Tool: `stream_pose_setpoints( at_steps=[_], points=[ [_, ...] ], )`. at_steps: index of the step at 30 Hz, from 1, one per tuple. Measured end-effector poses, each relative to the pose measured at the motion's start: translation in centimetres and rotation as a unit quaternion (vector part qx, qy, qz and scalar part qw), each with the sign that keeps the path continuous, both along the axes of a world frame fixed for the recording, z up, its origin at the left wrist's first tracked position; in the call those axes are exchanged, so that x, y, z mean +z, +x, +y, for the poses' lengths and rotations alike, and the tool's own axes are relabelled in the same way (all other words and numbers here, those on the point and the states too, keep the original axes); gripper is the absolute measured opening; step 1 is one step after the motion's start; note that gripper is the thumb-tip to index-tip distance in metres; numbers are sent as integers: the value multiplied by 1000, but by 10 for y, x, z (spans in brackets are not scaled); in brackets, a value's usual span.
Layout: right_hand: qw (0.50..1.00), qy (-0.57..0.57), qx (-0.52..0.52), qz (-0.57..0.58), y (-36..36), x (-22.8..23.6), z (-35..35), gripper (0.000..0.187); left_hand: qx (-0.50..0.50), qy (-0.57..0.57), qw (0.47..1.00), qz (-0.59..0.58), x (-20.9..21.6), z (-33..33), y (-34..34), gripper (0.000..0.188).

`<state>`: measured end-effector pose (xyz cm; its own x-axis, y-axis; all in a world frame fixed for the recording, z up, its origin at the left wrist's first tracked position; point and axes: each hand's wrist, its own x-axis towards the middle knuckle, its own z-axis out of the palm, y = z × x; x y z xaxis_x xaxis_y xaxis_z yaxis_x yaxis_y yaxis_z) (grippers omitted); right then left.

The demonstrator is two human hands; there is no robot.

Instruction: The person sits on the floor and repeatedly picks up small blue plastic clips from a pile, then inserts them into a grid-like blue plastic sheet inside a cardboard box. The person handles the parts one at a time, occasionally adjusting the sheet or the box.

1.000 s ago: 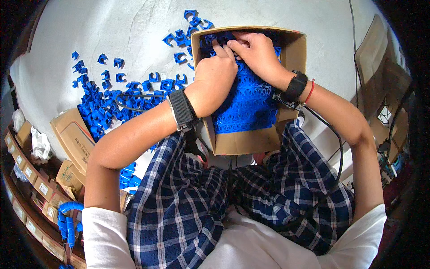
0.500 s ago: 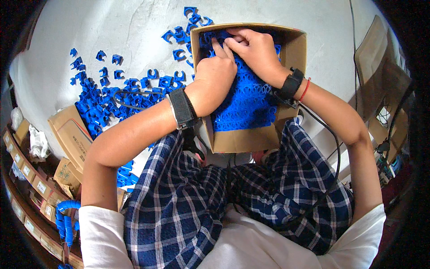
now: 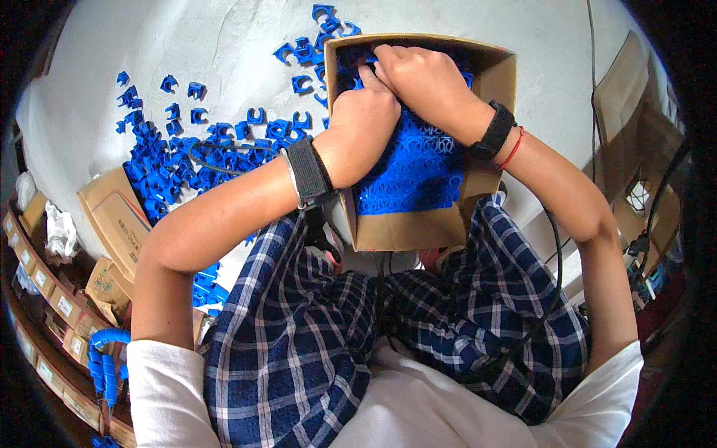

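Your left hand (image 3: 364, 119) and right hand (image 3: 418, 78) press together at the far end of the cardboard box (image 3: 478, 198), fingers curled on blue plastic pipe clips (image 3: 414, 168); what they pinch, I cannot tell. Seat each clip flush beside your fingertips. The clips are rigid, glossy C-shapes; loose clips (image 3: 160, 160) lie left.
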<state>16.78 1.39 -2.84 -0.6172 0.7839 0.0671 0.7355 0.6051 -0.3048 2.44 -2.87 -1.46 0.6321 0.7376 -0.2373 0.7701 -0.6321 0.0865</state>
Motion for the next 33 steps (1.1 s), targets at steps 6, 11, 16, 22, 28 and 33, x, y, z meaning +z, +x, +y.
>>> stream_pose_setpoints(
  at_steps=[6, 11, 16, 22, 28, 33],
  points=[
    [999, 21, 20, -23, 1, -1, 2, 12, -10, -12, 1000, 6, -2, 1, 0, 9],
    [998, 47, 31, -29, 2, -2, 8, 12, 12, -2, 999, 39, 1, -1, 5, 35],
    [995, 56, 41, -69, 2, -3, 9, 10, 2, 2, 999, 47, 4, 0, 5, 34],
    [990, 99, 60, -75, 3, -4, 12, 10, 11, 21, 999, 26, 4, -2, 4, 33],
    [989, 109, 66, -78, 4, -2, 13, 8, 25, 28, 999, 24, 3, -3, 5, 32],
    [988, 107, 68, -91, 4, -3, 14, 7, 30, 31, 999, 27, 2, -6, 5, 35]
  ],
)
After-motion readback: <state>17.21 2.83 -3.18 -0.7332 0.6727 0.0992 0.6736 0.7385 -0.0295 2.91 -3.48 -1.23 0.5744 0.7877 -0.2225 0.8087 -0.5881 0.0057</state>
